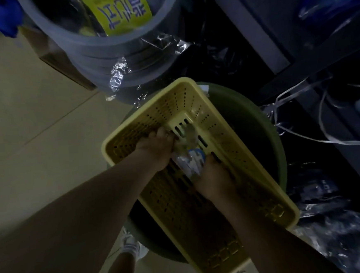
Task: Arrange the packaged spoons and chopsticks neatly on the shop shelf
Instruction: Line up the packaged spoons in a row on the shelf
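Down at the near edge, a white shoe (130, 244) stands on the pale floor (34, 126), just left of a dark green tub (258, 126). Across the top of that tub lies a yellow basket (147, 119) full of slots, running from near right up to far left. Both arms reach into it. The left hand (156, 148) and the right hand (213, 179) sit close together in the middle of the basket, each closed around a crinkly clear packet (190, 159) with white and blue showing through. It's dim and blurred in there, so whether that packet holds spoons or chopsticks is hard to say. Beyond the basket, on the left, a stack of grey buckets (111, 47) wrapped in shiny film, with a yellow label (121, 9) inside the top one. Far right, a dark shelf (259, 31) and loose pale straps (323, 112) trailing down.
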`<state>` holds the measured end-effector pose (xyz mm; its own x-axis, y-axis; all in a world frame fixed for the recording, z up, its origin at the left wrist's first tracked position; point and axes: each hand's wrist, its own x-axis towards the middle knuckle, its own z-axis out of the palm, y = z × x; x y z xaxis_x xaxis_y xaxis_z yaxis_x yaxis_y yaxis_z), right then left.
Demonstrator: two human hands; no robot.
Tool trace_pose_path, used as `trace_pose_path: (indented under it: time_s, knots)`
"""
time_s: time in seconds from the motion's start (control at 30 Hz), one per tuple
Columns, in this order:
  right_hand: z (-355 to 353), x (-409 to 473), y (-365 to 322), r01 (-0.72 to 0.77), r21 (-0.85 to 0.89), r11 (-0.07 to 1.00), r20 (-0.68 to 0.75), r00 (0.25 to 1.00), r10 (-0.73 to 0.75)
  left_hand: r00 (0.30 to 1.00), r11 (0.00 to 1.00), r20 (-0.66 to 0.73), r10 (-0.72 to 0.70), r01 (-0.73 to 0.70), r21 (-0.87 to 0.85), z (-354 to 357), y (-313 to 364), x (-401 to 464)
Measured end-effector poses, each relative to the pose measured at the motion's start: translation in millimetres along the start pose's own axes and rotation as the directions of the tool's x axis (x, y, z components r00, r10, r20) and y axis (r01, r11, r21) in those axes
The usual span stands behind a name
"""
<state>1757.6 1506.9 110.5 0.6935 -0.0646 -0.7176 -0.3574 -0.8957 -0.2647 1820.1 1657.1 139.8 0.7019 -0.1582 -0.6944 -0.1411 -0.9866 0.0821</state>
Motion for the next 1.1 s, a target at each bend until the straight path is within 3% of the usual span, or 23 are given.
trace_pose_path:
  time_s: [0.07, 0.13, 0.23, 0.33, 0.5, 0.6, 0.73, 0.8, 0.83, 0.87, 0.93, 1.0, 1.07, 1.1]
  knots:
    - [-15.8, -4.3, 1.1, -0.074, 0.217, 0.973, 0.063, 0.996, 0.061, 0.999, 0.994, 0.05, -0.001, -0.005, 0.107, 2.2, -3.2, 1.8]
    - [-29.7, -11.6, 9.8, -0.091, 0.318, 0.944, 0.143, 0.989, 0.047, 0.997, 0.976, 0.058, 0.045, -0.056, 0.21, 6.1, -3.9, 4.9]
    - [-46.8, -32.6, 17.2, -0.042, 0.322, 0.946, 0.165, 0.986, -0.012, 0.998, 0.947, -0.016, 0.064, -0.055, 0.316, 15.1, 1.0, 6.9]
    - [-48.9, -37.8, 21.1, -0.023, 0.37, 0.929, 0.15, 0.988, -0.036, 0.996, 0.99, -0.08, 0.032, -0.021, 0.139, 25.4, 5.8, 9.2]
    - [-43.1, -33.7, 19.5, -0.025, 0.339, 0.941, 0.141, 0.99, -0.024, 0.998, 0.955, -0.055, 0.011, 0.006, 0.297, 26.8, 17.3, 15.7]
    - [-37.2, -31.6, 23.5, -0.015, 0.334, 0.942, 0.13, 0.991, -0.03, 0.999, 0.983, -0.048, -0.01, 0.018, 0.181, 34.9, 21.3, 15.0]
    - [-33.9, -32.3, 24.0, -0.028, 0.297, 0.954, 0.125, 0.992, -0.01, 0.997, 0.997, 0.067, -0.048, 0.052, -0.056, 41.0, 25.5, 7.4]
    - [-35.7, -33.0, 23.7, -0.046, 0.322, 0.945, 0.136, 0.991, 0.002, 0.998, 0.996, 0.061, -0.031, 0.036, -0.082, 36.4, 27.0, 5.0]
    - [-38.3, -35.0, 22.9, -0.053, 0.33, 0.943, 0.139, 0.99, 0.007, 0.997, 0.981, 0.047, -0.053, 0.061, -0.182, 33.3, 25.8, 3.1]
    - [-41.1, -37.9, 22.1, -0.056, 0.335, 0.941, 0.14, 0.99, 0.009, 0.995, 0.936, 0.046, -0.085, 0.096, -0.338, 28.7, 24.4, 0.6]
    - [-48.3, -47.2, 19.3, -0.03, 0.352, 0.936, 0.117, 0.993, -0.012, 0.987, 0.737, 0.045, -0.153, 0.144, -0.661, 15.8, 19.7, -6.0]
    - [-57.7, -60.8, 11.5, -0.033, 0.404, 0.914, 0.121, 0.993, -0.017, 0.972, 0.41, 0.076, -0.222, 0.164, -0.897, -2.7, 14.5, -22.5]
    - [-71.5, -78.9, 0.2, -0.079, 0.501, 0.862, 0.184, 0.983, -0.017, 0.966, 0.072, 0.076, -0.246, 0.096, -0.993, -23.6, 10.6, -49.1]
    - [-81.5, -89.3, -6.0, -0.092, 0.536, 0.839, 0.208, 0.978, -0.025, 0.968, -0.042, 0.047, -0.246, 0.038, -0.998, -35.2, 8.9, -64.1]
